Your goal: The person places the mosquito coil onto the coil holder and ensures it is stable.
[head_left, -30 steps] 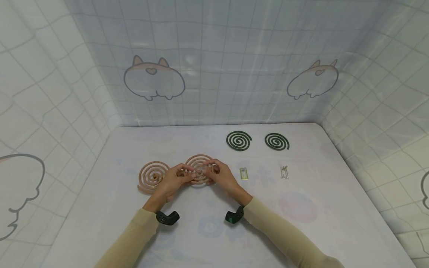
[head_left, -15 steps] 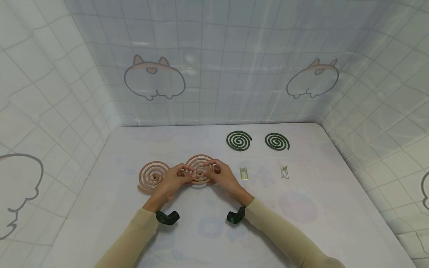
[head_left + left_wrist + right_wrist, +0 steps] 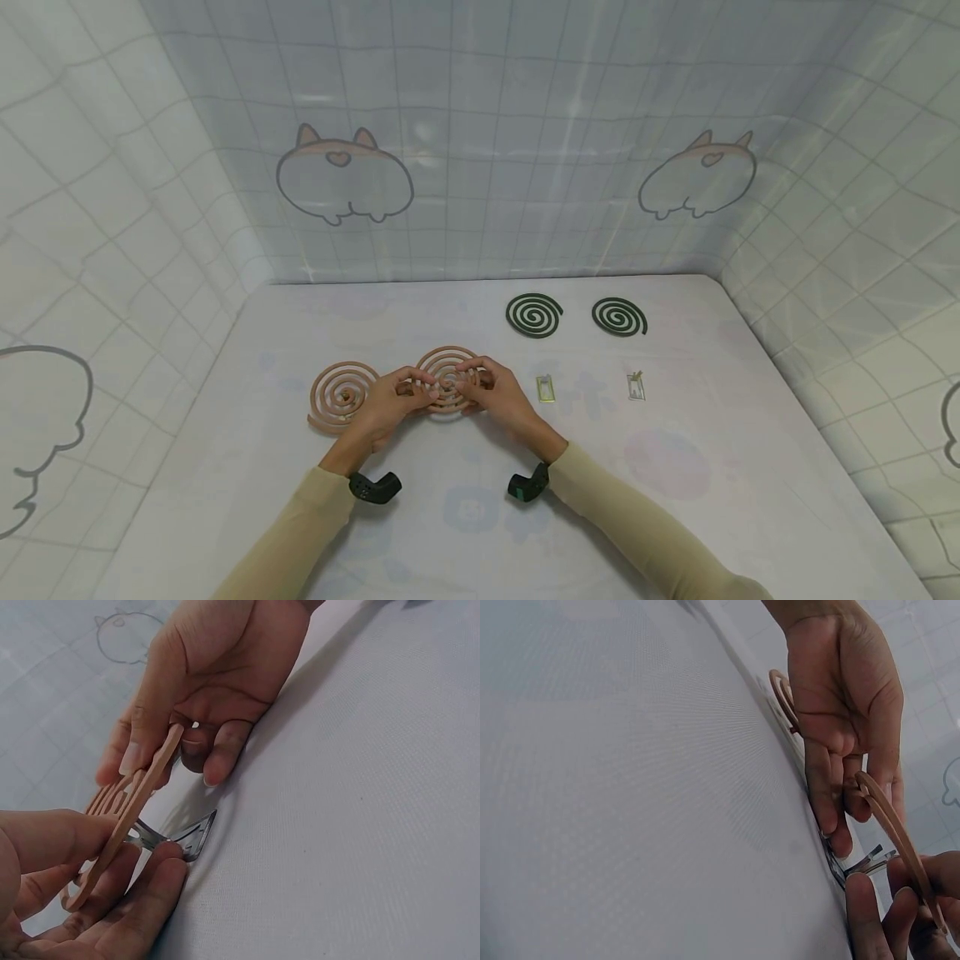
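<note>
A brown mosquito coil [image 3: 448,349] is held level, a little above the table, between both hands. My left hand [image 3: 385,410] pinches its left side, thumb on top and fingers beneath. On the opposite side, my right hand [image 3: 504,402] grips the coil, its thumb and index finger near the centre. Under the coil, a small metal coil stand [image 3: 199,837] with raised prongs touches fingertips of the left hand in the left wrist view. Whether a prong sits in the coil's centre is hidden by the fingers. Beside the left hand lies a second brown mosquito coil [image 3: 322,392], something gold-coloured at its centre.
Two green mosquito coils [image 3: 534,316] lie toward the back right of the white table [image 3: 465,542]. In front of them are a flat yellowish metal stand [image 3: 546,388] and a silvery one [image 3: 636,386] with a raised prong. Grid-patterned cloth walls [image 3: 480,167] enclose the table.
Both hands stay almost still on the brown coil. My right wrist has shifted very slightly to the right; the other coils and stands have not moved.
</note>
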`<state>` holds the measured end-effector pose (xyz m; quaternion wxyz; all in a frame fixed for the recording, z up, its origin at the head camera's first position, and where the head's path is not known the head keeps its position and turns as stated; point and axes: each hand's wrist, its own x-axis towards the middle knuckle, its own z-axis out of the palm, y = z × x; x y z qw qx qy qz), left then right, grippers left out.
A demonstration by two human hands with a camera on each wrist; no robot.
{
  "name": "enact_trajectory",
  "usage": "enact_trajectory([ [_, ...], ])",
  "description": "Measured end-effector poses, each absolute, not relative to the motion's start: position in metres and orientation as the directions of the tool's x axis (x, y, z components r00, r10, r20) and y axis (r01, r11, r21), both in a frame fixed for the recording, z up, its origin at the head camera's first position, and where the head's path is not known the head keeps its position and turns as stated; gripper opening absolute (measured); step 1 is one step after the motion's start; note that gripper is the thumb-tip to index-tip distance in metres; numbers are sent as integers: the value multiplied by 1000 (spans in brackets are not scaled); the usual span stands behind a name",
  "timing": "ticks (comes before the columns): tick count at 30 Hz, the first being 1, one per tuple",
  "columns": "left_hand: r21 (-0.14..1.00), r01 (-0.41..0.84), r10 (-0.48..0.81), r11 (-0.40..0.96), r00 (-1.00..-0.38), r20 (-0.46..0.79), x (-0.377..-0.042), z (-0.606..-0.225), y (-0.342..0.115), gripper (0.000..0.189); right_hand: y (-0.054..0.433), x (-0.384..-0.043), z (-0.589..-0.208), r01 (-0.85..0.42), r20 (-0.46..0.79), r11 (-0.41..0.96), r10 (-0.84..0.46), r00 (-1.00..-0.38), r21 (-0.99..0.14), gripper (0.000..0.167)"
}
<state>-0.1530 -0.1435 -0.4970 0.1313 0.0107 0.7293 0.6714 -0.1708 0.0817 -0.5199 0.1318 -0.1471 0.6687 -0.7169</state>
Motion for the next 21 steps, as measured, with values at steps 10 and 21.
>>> enact_trajectory([
  [10,984,-155,198,93,-965,-171,-153,-499,-145,30,83,-172,-520,18,14,-76,-396,-918,-997,34],
  [21,987,-153,225,41,-961,-158,-153,-501,-145,31,83,-173,-522,20,10,-79,-359,-933,-997,36],
])
